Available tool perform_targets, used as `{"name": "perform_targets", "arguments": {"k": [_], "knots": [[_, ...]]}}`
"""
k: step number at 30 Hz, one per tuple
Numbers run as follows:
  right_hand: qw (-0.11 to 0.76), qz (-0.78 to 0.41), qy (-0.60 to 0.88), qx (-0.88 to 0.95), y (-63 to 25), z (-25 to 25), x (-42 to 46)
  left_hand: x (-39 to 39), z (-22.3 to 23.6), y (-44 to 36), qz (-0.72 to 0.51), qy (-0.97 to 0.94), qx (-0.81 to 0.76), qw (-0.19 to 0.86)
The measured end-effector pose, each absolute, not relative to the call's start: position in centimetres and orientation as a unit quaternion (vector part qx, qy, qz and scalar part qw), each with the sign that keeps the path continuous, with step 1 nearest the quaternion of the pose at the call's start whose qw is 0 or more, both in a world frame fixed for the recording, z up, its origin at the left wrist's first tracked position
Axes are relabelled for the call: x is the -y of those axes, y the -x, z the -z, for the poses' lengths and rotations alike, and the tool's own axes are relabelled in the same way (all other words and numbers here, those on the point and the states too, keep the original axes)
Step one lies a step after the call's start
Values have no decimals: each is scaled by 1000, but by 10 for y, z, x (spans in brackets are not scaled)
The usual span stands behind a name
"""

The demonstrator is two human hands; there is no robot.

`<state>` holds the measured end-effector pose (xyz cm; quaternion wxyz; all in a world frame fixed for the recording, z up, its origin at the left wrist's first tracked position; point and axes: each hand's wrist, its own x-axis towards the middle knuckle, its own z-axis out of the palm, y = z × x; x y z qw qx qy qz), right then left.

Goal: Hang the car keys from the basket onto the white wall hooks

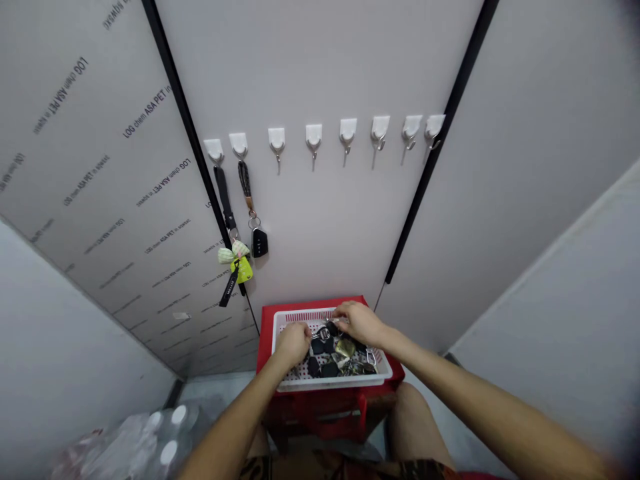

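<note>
While the left hand [294, 344] and right hand [363, 324] curl over the white basket [335, 383], I can't tell whether either grips anything; inside lie the keys [323, 346], pointing no single way, the basket's long axis running left to right.
</note>
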<state>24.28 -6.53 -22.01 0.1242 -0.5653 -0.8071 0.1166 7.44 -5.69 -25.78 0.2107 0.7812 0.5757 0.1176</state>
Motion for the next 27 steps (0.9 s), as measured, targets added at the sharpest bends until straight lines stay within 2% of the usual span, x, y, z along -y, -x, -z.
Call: {"name": "perform_targets", "arguments": {"k": [4, 12, 15, 19, 22, 27], "knots": [[135, -197, 491, 838, -227, 229, 66, 54, 249, -76, -179, -776, -553, 246], [310, -526, 503, 611, -207, 217, 55, 40, 210, -62, -397, -651, -498, 413], [376, -576, 493, 533, -199, 196, 55, 45, 207, -62, -447, -613, -455, 466], [440, -589, 487, 471, -191, 174, 53, 52, 208, -63, -429, -656, -417, 460], [450, -550, 510, 484, -190, 170, 49, 51, 199, -60, -426, -658, -446, 432], [432, -327, 506, 671, -192, 168, 46, 45, 172, -51, -436, -670, -437, 412]]}}
